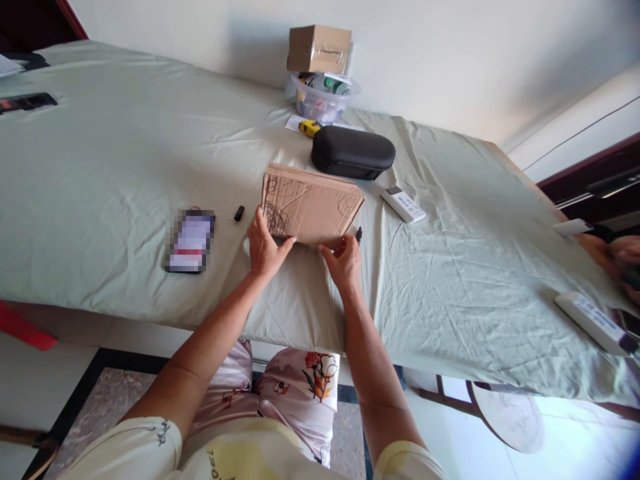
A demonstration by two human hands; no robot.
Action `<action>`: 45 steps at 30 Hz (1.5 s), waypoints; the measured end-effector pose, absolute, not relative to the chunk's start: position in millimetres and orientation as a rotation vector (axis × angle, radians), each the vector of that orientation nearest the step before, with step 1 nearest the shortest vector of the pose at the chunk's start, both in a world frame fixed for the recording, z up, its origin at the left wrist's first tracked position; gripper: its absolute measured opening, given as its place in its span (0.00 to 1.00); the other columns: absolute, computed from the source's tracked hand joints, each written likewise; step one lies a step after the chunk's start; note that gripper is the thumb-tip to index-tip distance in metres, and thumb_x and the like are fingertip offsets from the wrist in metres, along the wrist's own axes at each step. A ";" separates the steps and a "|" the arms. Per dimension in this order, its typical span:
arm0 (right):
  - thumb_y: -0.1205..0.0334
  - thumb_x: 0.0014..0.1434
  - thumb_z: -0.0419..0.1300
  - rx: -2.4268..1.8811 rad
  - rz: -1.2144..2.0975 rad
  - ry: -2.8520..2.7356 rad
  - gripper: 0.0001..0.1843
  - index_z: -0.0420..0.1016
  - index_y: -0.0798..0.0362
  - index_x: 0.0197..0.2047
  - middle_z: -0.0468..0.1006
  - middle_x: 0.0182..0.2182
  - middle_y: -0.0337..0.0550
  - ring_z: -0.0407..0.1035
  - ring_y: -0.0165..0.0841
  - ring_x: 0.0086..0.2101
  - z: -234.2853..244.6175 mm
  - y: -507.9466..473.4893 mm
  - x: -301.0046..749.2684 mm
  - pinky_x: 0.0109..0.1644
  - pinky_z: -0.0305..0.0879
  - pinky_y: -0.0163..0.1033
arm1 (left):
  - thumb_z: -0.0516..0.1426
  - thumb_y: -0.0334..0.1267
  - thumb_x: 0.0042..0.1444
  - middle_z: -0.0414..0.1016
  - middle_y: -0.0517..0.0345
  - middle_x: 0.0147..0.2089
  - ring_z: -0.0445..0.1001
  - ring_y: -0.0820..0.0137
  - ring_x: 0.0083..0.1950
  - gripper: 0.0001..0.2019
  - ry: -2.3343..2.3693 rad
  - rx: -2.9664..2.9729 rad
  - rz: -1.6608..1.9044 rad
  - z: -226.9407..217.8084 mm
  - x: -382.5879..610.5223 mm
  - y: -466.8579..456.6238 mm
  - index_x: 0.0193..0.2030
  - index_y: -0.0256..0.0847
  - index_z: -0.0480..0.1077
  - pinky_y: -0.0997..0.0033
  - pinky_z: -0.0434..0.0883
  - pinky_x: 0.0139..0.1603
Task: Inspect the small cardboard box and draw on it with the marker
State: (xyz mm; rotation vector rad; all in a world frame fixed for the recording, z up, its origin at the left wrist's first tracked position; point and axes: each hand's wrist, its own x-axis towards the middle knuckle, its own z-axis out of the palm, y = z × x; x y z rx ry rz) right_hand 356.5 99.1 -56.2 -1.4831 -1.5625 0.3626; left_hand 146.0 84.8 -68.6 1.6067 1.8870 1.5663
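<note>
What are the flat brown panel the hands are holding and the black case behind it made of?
Flat brown panel: cardboard, matte, judging by its tan paper face, creases and pen scribbles. Black case: probably a semi-rigid shell with a fabric or leatherette skin. It looks matte and rounded, with a seam around its side.

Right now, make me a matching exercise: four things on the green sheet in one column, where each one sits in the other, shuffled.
1 cardboard
2 black case
3 phone
4 small box

A on top of the tub
B left of the left hand
C held by left hand and right hand
D just behind the cardboard

Pairs: 1-C, 2-D, 3-B, 4-A
</note>
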 end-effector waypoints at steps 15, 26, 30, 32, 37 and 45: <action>0.45 0.66 0.59 -1.353 0.567 -1.753 0.20 0.59 0.46 0.29 0.68 0.20 0.32 0.62 0.29 0.24 -27.6 79.4 349.2 0.32 0.59 0.36 | 0.68 0.42 0.62 0.43 0.35 0.86 0.53 0.45 0.85 0.55 1.675 1.417 1.691 -73.9 142.6 90.1 0.84 0.50 0.34 0.52 0.83 0.63; 0.40 0.68 0.58 -1.274 0.844 -1.739 0.21 0.70 0.48 0.32 0.79 0.24 0.38 0.71 0.30 0.22 -26.6 68.6 332.8 0.30 0.65 0.37 | 0.66 0.48 0.64 0.82 0.38 0.61 0.86 0.53 0.54 0.42 1.682 1.425 1.461 -75.1 142.8 86.4 0.79 0.40 0.55 0.51 0.84 0.57; 0.45 0.68 0.59 -1.193 0.839 -1.845 0.16 0.74 0.49 0.39 0.80 0.27 0.39 0.75 0.31 0.27 -30.0 69.1 328.7 0.34 0.69 0.37 | 0.66 0.56 0.62 0.84 0.44 0.54 0.86 0.57 0.48 0.43 1.619 1.524 1.421 -69.3 150.3 79.2 0.78 0.42 0.57 0.59 0.84 0.49; 0.49 0.67 0.59 -1.161 0.809 -1.894 0.13 0.76 0.50 0.43 0.82 0.32 0.41 0.76 0.31 0.29 -32.5 70.2 327.3 0.35 0.71 0.37 | 0.68 0.57 0.60 0.84 0.45 0.54 0.86 0.58 0.48 0.45 1.604 1.544 1.400 -65.4 153.2 76.4 0.78 0.44 0.57 0.62 0.83 0.46; 0.57 0.65 0.59 -1.103 0.708 -1.932 0.08 0.75 0.50 0.44 0.83 0.39 0.44 0.76 0.31 0.32 -40.2 73.2 325.6 0.36 0.73 0.38 | 0.68 0.50 0.61 0.84 0.51 0.47 0.85 0.59 0.47 0.44 1.657 1.527 1.270 -55.7 156.3 72.4 0.79 0.43 0.56 0.63 0.81 0.47; 0.50 0.66 0.60 -1.345 0.505 -1.418 0.36 0.58 0.43 0.74 0.76 0.62 0.55 0.78 0.42 0.53 -58.0 104.6 356.6 0.49 0.80 0.49 | 0.73 0.53 0.55 0.84 0.48 0.51 0.86 0.58 0.46 0.52 1.621 1.416 1.307 -58.3 160.6 74.8 0.80 0.45 0.52 0.60 0.82 0.47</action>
